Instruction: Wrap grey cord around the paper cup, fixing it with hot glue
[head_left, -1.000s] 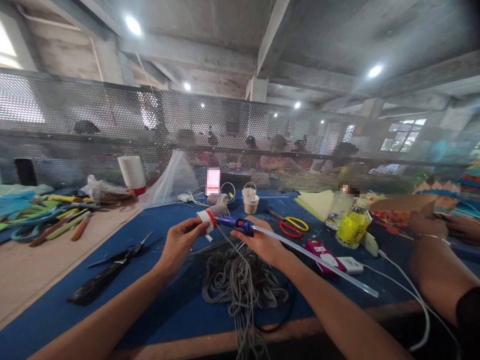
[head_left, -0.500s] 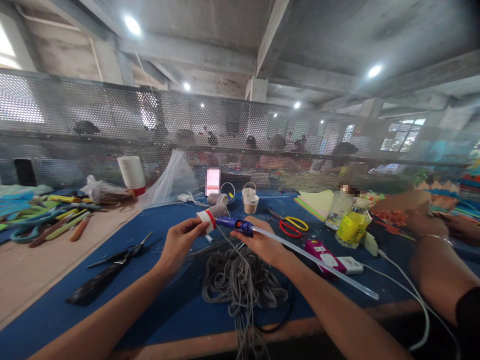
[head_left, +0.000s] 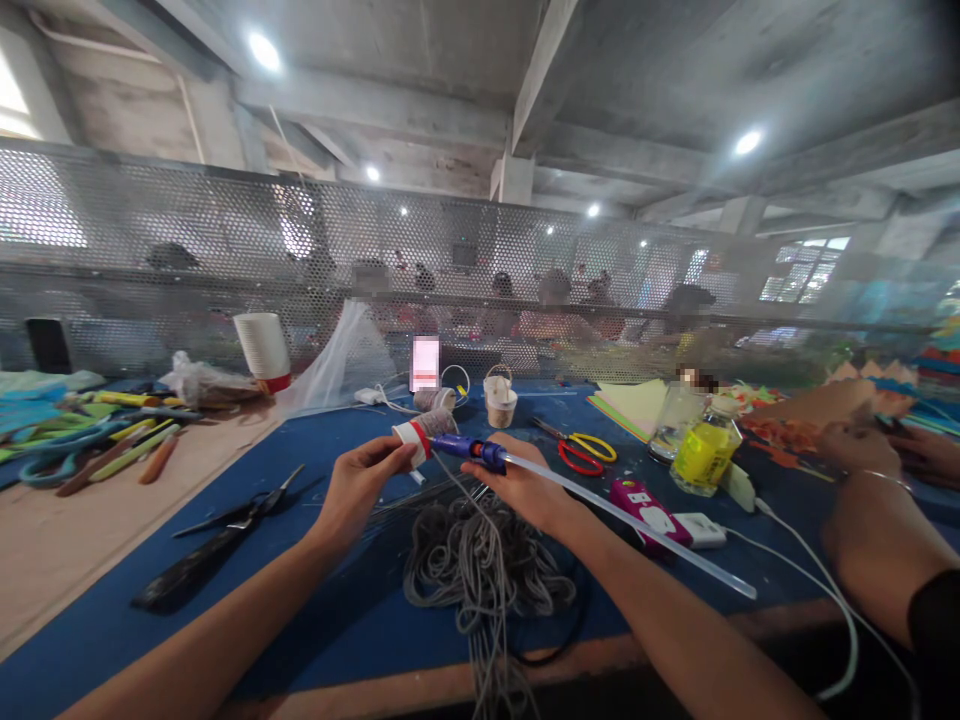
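Pinched in my left hand (head_left: pixel 369 482) is a small white paper cup (head_left: pixel 409 436) with a red band, lying on its side. Grey cord (head_left: pixel 444 424) is wound round the cup's far part. My right hand (head_left: pixel 517 480) is closed around a blue hot glue gun (head_left: pixel 469 450), its nozzle end at the cup. A long clear glue stick (head_left: pixel 637 525) sticks out of the gun's back, down to the right. Below both hands lies a loose heap of grey cord (head_left: pixel 487 570); one strand runs up to the cup, and several hang over the table's front edge.
Black scissors (head_left: pixel 225 530) lie left on the blue mat, red-and-yellow scissors (head_left: pixel 581 450) right. A small basket (head_left: pixel 499 398) and phone (head_left: pixel 425 362) stand behind, beside stacked cups (head_left: pixel 262 345). At right are a yellow bottle (head_left: pixel 705 450), a purple power bank (head_left: pixel 649 512) and another person's arm (head_left: pixel 885 520).
My hands, the cup and the glue gun hold almost the same position. The other person's hand and arm at the right have shifted slightly.
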